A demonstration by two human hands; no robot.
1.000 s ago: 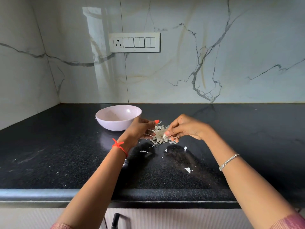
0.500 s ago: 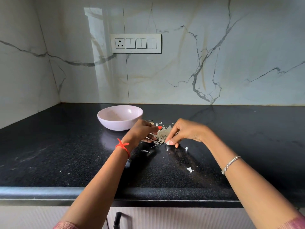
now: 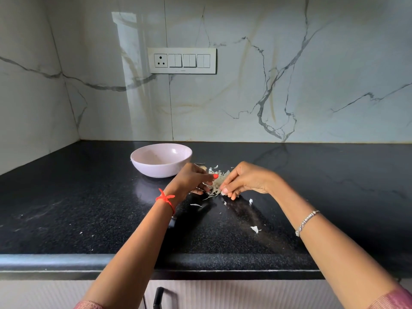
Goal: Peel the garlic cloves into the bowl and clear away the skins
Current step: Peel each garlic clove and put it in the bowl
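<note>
A pile of papery white garlic skins point(image 3: 218, 182) lies on the black counter point(image 3: 89, 208), just right of the pale pink bowl point(image 3: 142, 162). My left hand point(image 3: 190, 181) curls against the pile's left side, its thumb on the skins. My right hand point(image 3: 245, 180) comes in from the right and pinches skins at its fingertips. The bowl's inside is only partly visible, and I cannot make out cloves in it. Much of the pile is hidden between my fingers.
Loose skin scraps lie nearer me, one large scrap point(image 3: 255, 229), one small scrap point(image 3: 250, 201) and a sliver point(image 3: 195, 205). The counter's front edge point(image 3: 66, 262) runs below my forearms, above a cupboard handle point(image 3: 158, 295). A switch panel point(image 3: 181, 60) sits on the marble wall.
Both hands have come down with the bunch of skins from just above the counter to its surface. They stay pressed round the pile.
</note>
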